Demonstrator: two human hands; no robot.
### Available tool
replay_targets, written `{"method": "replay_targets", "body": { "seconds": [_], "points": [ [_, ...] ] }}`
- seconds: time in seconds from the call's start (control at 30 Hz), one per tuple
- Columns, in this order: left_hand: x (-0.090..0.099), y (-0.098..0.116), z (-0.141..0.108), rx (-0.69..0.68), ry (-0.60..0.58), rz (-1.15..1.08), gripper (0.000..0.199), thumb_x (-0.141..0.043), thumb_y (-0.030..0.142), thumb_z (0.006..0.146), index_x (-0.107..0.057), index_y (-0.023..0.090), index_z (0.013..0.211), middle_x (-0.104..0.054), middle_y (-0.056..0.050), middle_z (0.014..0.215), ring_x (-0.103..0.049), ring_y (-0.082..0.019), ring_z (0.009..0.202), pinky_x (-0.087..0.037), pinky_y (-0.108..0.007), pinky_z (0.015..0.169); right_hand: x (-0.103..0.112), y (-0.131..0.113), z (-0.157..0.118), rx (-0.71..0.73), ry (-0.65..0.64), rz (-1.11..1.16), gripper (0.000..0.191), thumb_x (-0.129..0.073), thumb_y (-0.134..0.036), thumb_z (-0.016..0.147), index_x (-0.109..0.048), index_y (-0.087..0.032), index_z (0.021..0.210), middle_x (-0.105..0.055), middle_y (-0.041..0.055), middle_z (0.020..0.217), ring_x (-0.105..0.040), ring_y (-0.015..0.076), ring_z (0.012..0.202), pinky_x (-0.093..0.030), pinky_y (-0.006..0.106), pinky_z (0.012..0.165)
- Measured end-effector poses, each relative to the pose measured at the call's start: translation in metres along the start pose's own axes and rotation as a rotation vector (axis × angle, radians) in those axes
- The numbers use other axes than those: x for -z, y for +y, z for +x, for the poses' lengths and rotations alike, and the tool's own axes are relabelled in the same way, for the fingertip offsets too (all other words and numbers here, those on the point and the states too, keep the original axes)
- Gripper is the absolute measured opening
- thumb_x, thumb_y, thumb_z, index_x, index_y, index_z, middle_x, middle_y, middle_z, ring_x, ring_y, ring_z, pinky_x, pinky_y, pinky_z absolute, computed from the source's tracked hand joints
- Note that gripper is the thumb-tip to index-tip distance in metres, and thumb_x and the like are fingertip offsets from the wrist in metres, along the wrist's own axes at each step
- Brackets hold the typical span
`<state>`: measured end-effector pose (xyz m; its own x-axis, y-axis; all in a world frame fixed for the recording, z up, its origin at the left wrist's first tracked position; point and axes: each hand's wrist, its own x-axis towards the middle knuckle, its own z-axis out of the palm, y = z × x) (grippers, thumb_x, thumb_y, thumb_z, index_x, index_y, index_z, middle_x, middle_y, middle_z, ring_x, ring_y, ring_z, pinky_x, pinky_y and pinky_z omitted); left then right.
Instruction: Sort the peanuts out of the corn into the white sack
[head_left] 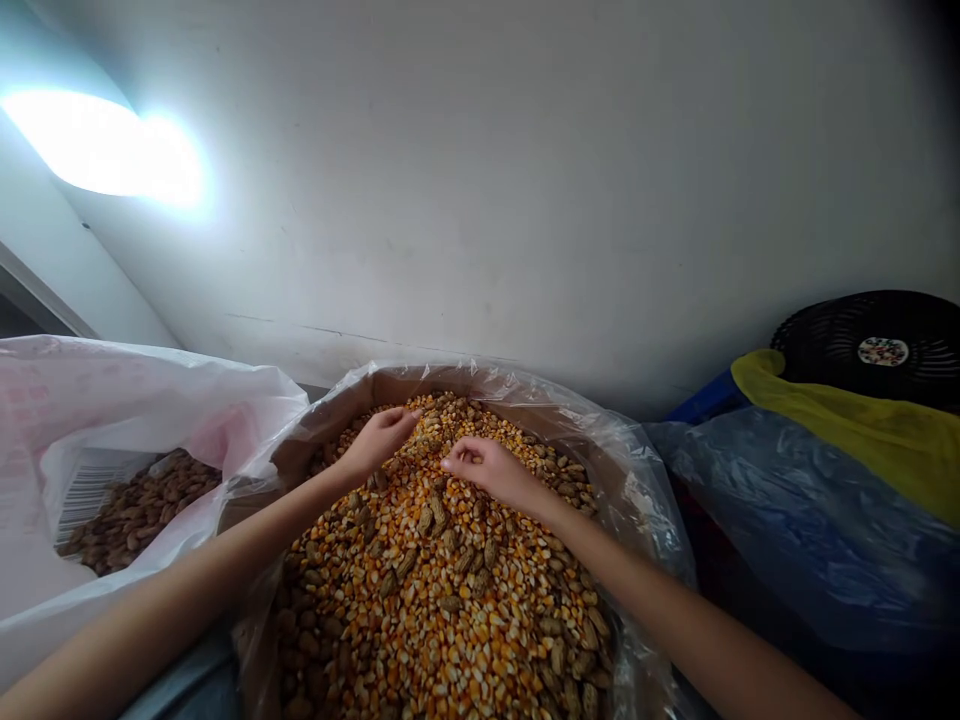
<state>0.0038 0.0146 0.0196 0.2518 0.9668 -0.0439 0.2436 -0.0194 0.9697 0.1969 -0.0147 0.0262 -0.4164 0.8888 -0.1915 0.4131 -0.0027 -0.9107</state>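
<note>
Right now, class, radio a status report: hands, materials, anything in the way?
Left hand, right hand: curled, over corn kernels and unshelled peanuts; grip contents unclear. Corn and peanuts lie mixed, inside plastic liner. Nothing seen blocking either hand.

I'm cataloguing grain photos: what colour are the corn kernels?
The corn kernels are orange-yellow with whitish parts, seen in the head view.

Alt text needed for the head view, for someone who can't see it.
Left hand and right hand, fingers curled, work over orange-yellow corn kernels mixed with unshelled peanuts in a plastic-lined container; whether they hold anything is unclear. A white bag of brown nuts stands left, a black fan-like grille right.
</note>
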Motion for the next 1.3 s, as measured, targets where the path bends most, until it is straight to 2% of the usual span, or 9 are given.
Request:
{"method": "replay_targets", "body": {
  "seconds": [0.1,0.2,0.4,0.5,0.63,0.77,1.0,1.1,1.3],
  "points": [
    [-0.011,0.001,0.001,-0.208,-0.058,0.484,0.026,-0.05,0.044,0.068,-0.053,0.02,0.078,-0.05,0.002,0.062,-0.043,-0.011,0.055,-0.03,-0.021,0.051,-0.007,-0.005,-0.003,0.129,-0.044,-0.363,0.023,-0.056,-0.039,0.067,-0.06,-0.022,0.081,-0.041,-0.0038,0.054,-0.036,0.0077,0.049,-0.022,0.021,0.045],
    [-0.016,0.0,0.002,-0.239,-0.136,0.616,0.02,-0.052,0.038,0.069,-0.055,0.021,0.077,-0.054,0.0,0.069,-0.048,-0.014,0.062,-0.032,-0.023,0.056,-0.009,-0.009,-0.004,0.115,-0.031,-0.354,0.022,-0.055,-0.04,0.068,-0.059,-0.02,0.075,-0.041,-0.0036,0.054,-0.035,0.0078,0.049,-0.022,0.021,0.045],
    [-0.001,-0.001,0.003,0.042,-0.162,-0.265,0.024,-0.037,0.042,0.076,-0.043,0.019,0.071,-0.035,0.005,0.056,-0.032,-0.007,0.043,-0.025,-0.019,0.039,0.005,-0.01,-0.003,-0.084,-0.047,0.581,0.022,-0.041,-0.04,0.071,-0.045,-0.019,0.069,-0.04,-0.0031,0.059,-0.033,0.0076,0.046,-0.019,0.018,0.038],
    [0.008,0.005,0.0,0.101,-0.199,-0.424,0.029,-0.033,0.045,0.077,-0.037,0.019,0.064,-0.03,0.005,0.054,-0.027,-0.007,0.041,-0.02,-0.019,0.036,0.009,-0.006,-0.005,-0.126,-0.056,0.713,0.022,-0.039,-0.04,0.07,-0.043,-0.019,0.066,-0.043,-0.0016,0.063,-0.036,0.008,0.048,-0.018,0.017,0.037],
    [0.012,0.021,-0.02,-0.059,-0.239,0.111,0.034,-0.041,0.046,0.074,-0.044,0.017,0.058,-0.035,0.004,0.049,-0.031,-0.007,0.043,-0.023,-0.02,0.042,0.001,-0.006,-0.011,-0.151,-0.065,0.237,0.033,-0.046,-0.049,0.07,-0.042,-0.018,0.061,-0.036,-0.0047,0.052,-0.029,0.0064,0.042,-0.02,0.018,0.038],
    [0.01,0.034,-0.051,-0.208,-0.38,0.711,0.026,-0.047,0.044,0.072,-0.058,0.021,0.079,-0.051,0.002,0.056,-0.044,-0.011,0.05,-0.028,-0.022,0.049,-0.013,-0.02,-0.021,0.036,-0.026,-0.364,0.027,-0.052,-0.045,0.069,-0.055,-0.019,0.076,-0.052,-0.0011,0.063,-0.044,0.0106,0.055,-0.03,0.022,0.051],
    [-0.01,0.021,-0.065,-0.162,-0.381,1.0,0.034,-0.049,0.046,0.07,-0.054,0.021,0.093,-0.059,-0.004,0.067,-0.053,-0.018,0.058,-0.031,-0.024,0.051,-0.029,-0.028,-0.026,0.018,-0.042,-0.731,0.026,-0.055,-0.04,0.068,-0.055,-0.022,0.087,-0.061,0.0048,0.078,-0.053,0.0188,0.071,-0.032,0.025,0.057],
    [-0.011,0.019,-0.06,-0.1,-0.411,0.753,0.027,-0.053,0.042,0.068,-0.055,0.02,0.082,-0.053,0.0,0.061,-0.045,-0.013,0.053,-0.028,-0.022,0.049,-0.023,-0.024,-0.024,-0.036,-0.057,-0.489,0.026,-0.057,-0.042,0.065,-0.053,-0.02,0.076,-0.057,0.0024,0.071,-0.049,0.014,0.063,-0.03,0.022,0.052],
    [0.009,0.027,-0.05,0.265,-0.41,-0.517,0.016,-0.041,0.034,0.075,-0.045,0.019,0.078,-0.026,0.006,0.055,-0.022,-0.005,0.04,-0.018,-0.017,0.036,0.005,-0.024,-0.02,-0.166,-0.287,0.67,0.021,-0.044,-0.041,0.073,-0.039,-0.02,0.073,-0.04,-0.0059,0.058,-0.022,0.0035,0.038,-0.012,0.016,0.033]
  ]
}}
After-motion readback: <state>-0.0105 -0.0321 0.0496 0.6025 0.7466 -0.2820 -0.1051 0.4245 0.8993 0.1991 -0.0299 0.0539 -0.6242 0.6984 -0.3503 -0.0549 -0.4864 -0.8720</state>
